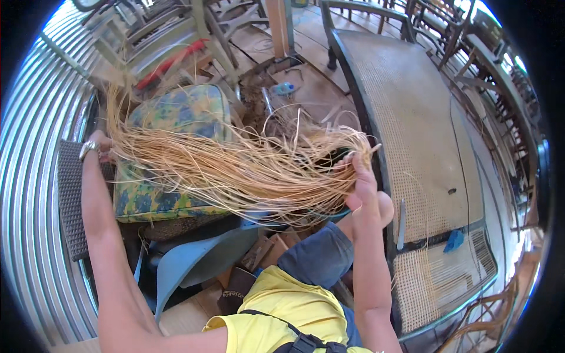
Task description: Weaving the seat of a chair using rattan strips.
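A long bundle of thin tan rattan cane strands point(218, 167) stretches across in front of me, with loose ends curling up and out. At its right end, my right hand point(363, 179) is closed round the gathered strands, thumb upward. My left hand point(102, 145), with a watch on the wrist, grips the left end, its fingers partly hidden by the cane. Some strands rise blurred above that hand. Beneath the left part of the bundle lies a cushion point(173, 203) in a green, blue and yellow camouflage pattern.
On the right stands a dark-framed piece with a woven cane panel point(406, 100). Corrugated metal sheeting point(35, 194) runs along the left. A curved blue plastic piece point(182, 262) lies below the cushion. Wooden chair frames point(165, 53) and a plastic bottle point(283, 89) are farther off.
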